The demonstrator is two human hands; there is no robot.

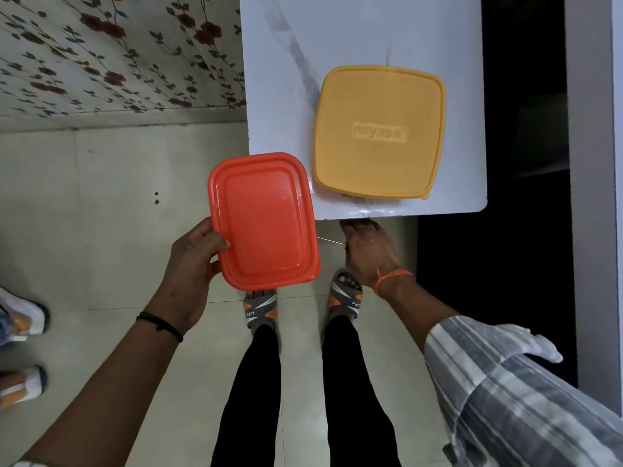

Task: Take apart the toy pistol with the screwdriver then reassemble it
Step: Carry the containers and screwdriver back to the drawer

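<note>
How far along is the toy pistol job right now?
Barely started. No pistol is in view. The left hand holds a closed orange container beside the table; the right hand holds what looks like a thin screwdriver below the table edge. A lidded yellow container sits on the table. All disassembly and reassembly remain.

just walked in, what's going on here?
A person stands at the corner of a white table. Their left hand holds an orange lidded container off the table's edge, thumb on the lid. The right hand is at the table's near edge, its grip apparently closed on a thin screwdriver; only the shaft shows clearly. A yellow lidded box sits shut on the table. No toy pistol is visible, so disassembly hasn't started.
</note>
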